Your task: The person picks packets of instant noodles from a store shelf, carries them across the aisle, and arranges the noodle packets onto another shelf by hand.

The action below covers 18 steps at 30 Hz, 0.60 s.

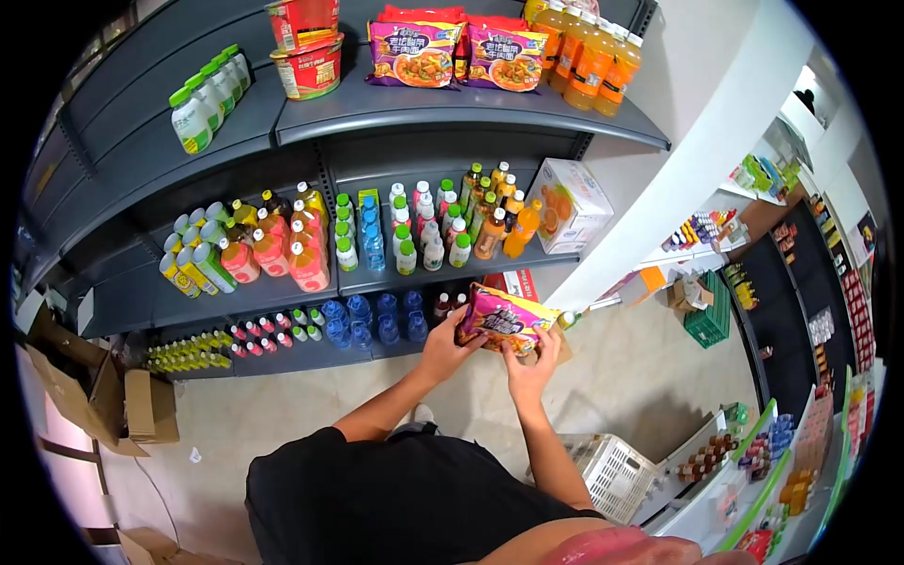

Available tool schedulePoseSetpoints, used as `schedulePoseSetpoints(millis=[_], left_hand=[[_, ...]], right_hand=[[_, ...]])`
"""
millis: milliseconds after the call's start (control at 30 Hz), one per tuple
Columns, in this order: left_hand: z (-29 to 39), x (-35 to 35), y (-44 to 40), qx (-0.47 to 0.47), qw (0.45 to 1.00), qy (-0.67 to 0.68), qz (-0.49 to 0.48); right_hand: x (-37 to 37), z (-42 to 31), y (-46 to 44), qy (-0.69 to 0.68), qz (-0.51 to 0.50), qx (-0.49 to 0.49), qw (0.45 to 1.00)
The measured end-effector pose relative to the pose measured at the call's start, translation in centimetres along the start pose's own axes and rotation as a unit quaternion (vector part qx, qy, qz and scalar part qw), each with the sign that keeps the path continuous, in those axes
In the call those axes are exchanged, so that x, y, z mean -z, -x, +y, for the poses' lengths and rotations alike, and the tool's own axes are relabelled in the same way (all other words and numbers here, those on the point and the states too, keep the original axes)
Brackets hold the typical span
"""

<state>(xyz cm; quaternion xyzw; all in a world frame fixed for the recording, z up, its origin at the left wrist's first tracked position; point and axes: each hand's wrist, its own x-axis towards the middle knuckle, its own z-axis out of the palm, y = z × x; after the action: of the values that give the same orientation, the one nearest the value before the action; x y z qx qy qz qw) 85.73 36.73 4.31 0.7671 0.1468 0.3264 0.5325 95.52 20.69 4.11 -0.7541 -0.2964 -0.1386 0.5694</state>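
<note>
Both hands hold a purple and yellow noodle packet (507, 318) in front of the body, at the lower shelf's right part. My left hand (450, 344) is closed on the packet's left end. My right hand (531, 365) grips its lower right edge, fingers pressed on the front. Similar purple noodle packets (414, 55) stand on the top shelf (377, 118), between red noodle tubs (309, 71) and orange juice bottles (591, 66).
Drink bottles (372, 235) and a white carton (570, 202) fill the middle shelf. Open cardboard boxes (151, 405) stand at the left. A white crate (617, 480) is at my right, a green crate (708, 315) farther off. A white pillar (697, 132) adjoins the shelves.
</note>
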Motion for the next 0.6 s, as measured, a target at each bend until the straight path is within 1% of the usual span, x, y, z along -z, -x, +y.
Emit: schedulePoseSetpoints(millis=[67, 100, 200, 233, 267, 333, 400, 433, 467, 533, 567, 600], left_hand=[[0.8, -0.5, -3.6, -0.025, 1.000, 0.014, 0.004], [2.0, -0.5, -5.4, -0.043, 0.999, 0.000, 0.004], [5.2, 0.7, -10.9, -0.083, 0.996, -0.034, -0.027], [6.7, 1.3, -12.4, -0.100, 0.993, -0.054, -0.020], [6.6, 1.4, -13.9, -0.174, 0.980, -0.091, 0.015], [7.0, 1.9, -17.0, -0.239, 0.965, -0.093, 0.052], [5.5, 2.5, -20.4, -0.330, 0.934, -0.097, 0.094], [6.4, 3.2, -21.7, -0.365, 0.915, -0.120, 0.121], [6.8, 4.3, -23.0, -0.355, 0.926, -0.098, 0.085], [11.6, 6.2, -25.4, -0.295, 0.937, -0.181, 0.052], [12.5, 6.3, -26.9, -0.313, 0.921, -0.218, 0.083], [13.1, 6.5, -28.6, -0.331, 0.912, -0.221, 0.103]], right_hand=[[-0.8, 0.8, -3.1, -0.035, 0.017, -0.021, 0.999], [-1.1, 1.2, -4.7, -0.036, 0.017, -0.017, 0.999], [-2.1, 2.6, -9.4, -0.026, 0.050, 0.022, 0.998], [-2.2, 2.0, -11.2, -0.044, 0.045, 0.025, 0.998], [-2.4, 1.3, -13.2, -0.067, 0.042, 0.053, 0.995], [-2.9, 0.1, -17.7, -0.112, 0.039, 0.110, 0.987], [-4.0, 0.4, -22.5, -0.092, 0.040, 0.190, 0.977], [-4.7, -0.4, -24.7, -0.129, 0.035, 0.201, 0.970], [-5.4, -1.5, -27.2, -0.166, 0.032, 0.212, 0.963], [-6.6, -3.0, -32.2, -0.151, 0.062, 0.289, 0.943], [-7.2, -4.3, -34.6, -0.146, 0.065, 0.302, 0.940], [-7.7, -5.5, -36.8, -0.142, 0.069, 0.315, 0.936]])
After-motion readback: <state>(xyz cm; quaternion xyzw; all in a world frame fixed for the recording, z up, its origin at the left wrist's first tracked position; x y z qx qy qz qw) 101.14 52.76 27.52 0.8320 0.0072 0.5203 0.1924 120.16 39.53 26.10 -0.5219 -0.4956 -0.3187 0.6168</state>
